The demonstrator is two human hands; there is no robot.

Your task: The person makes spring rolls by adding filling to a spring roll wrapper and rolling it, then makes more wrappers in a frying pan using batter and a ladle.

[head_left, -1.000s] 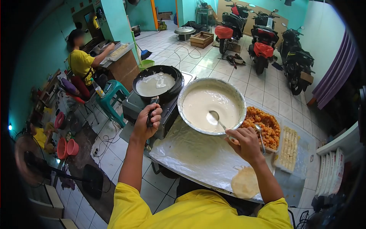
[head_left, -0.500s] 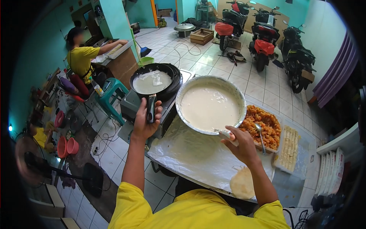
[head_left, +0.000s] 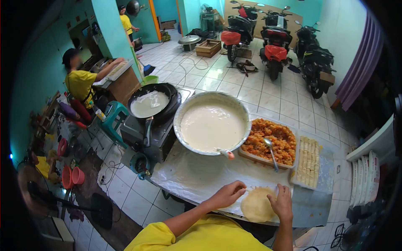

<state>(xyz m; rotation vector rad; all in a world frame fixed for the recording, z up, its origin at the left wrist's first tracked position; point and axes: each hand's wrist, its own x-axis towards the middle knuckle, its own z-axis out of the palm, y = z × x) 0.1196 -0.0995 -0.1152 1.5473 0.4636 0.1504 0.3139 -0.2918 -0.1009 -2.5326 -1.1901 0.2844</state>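
A thin round crepe [head_left: 257, 206] lies flat on the plastic-covered table near the front edge. Just left of its upper edge is my left hand [head_left: 228, 195], fingers loosely curled, thumb and fingertips slightly apart, nothing visible in them. On the right side, my right hand [head_left: 281, 203] is at the crepe's edge, open, with the thumb over it and fingers stretched. A large pot of pale batter [head_left: 213, 127] stands beyond, a handle [head_left: 227, 154] sticking over its rim. To the left, a frying pan [head_left: 146, 104] holds white batter on the stove.
An orange filling tub [head_left: 272, 142] holds a spoon [head_left: 270, 148]. Beside it, pale rolls [head_left: 308, 163] lie in a clear container. A blue bowl [head_left: 139, 163] sits below the stove. A person in yellow [head_left: 79, 83] works at the left; motorbikes [head_left: 274, 42] stand behind.
My left hand has let go of the pan handle and moved right and down to the crepe. My right hand has released the handle in the batter pot and come down to the crepe's right edge.
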